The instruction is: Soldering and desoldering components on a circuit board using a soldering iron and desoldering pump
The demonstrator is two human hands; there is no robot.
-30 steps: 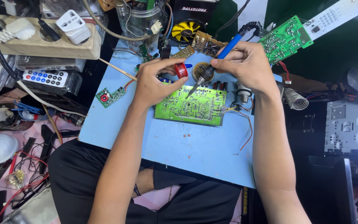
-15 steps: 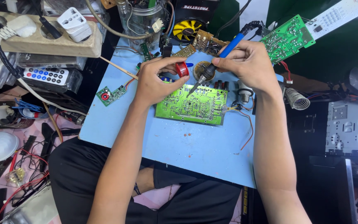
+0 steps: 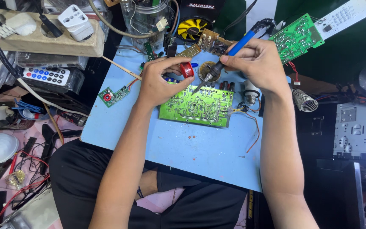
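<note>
The right hand (image 3: 261, 65) is closing its fingers around the blue-handled soldering iron (image 3: 229, 55), gripping it like a pen and angling its tip down toward the upper edge of the green circuit board (image 3: 196, 106). The left hand (image 3: 159, 82) is pinching a small red spool of solder (image 3: 187, 70) between thumb and forefinger, holding it just beside the iron's tip and above the board. The board is lying flat, solder side up, on the blue mat (image 3: 170, 148) covering the bench, near the mat's middle. A smaller green board (image 3: 112, 96) is resting at the mat's left edge, well apart from the hands. A beige power strip (image 3: 39, 42) is sitting at the upper left, with a remote control (image 3: 47, 76) below it. A coiled metal iron stand (image 3: 305, 101) is lying to the right of the right wrist.
</note>
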